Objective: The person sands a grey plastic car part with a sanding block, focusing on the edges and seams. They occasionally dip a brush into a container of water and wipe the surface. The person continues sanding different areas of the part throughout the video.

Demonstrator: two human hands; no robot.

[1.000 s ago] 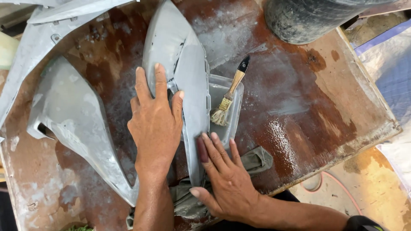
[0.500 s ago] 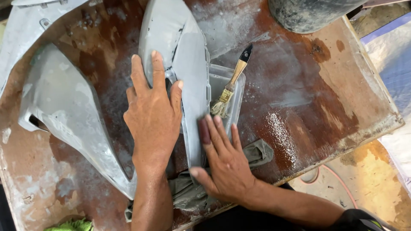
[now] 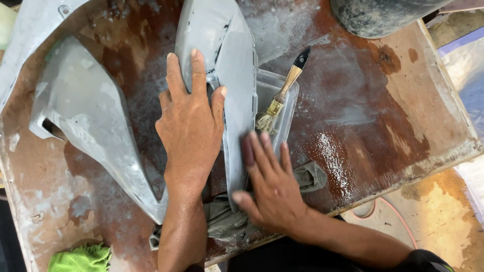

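Dark drum and grey panel cut off by top edge

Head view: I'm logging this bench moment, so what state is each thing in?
Left hand: flat, fingers spread on the grey panel.
Right hand: flat, fingertips pressed on the panel's lower edge.
Grey panel: lying on the wooden board, dusty.
Brush: resting in the clear tray, bristles down.
Grey rag: crumpled under the panel.
Green cloth: bunched at the board's corner.

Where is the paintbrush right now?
In the head view, the paintbrush rests bristles-down in the clear tub, right of the grey panel, above the right hand.
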